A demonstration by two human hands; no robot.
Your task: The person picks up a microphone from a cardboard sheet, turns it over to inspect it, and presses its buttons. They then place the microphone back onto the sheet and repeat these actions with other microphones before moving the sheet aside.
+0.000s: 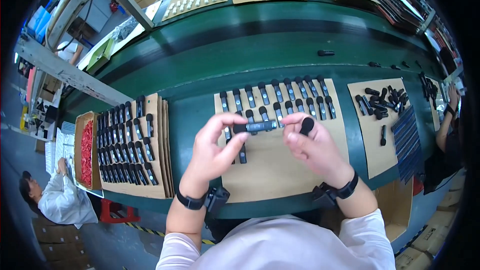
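Observation:
My left hand pinches a small black microphone lying level, its round foam head toward the palm and its body pointing right. In my right hand a second small black microphone is gripped, its dark round head showing among the curled fingers; the rest of it is hidden. Both hands hover over a brown cardboard sheet. Rows of similar microphones stand along the far part of that sheet, and a few more show beside and beneath my left hand.
At left, stacked cardboard sheets carry more microphones, beside a box of red pieces. To the right lie loose microphones and a blue mesh sheet. A green conveyor runs behind, with a metal post. Co-workers sit around.

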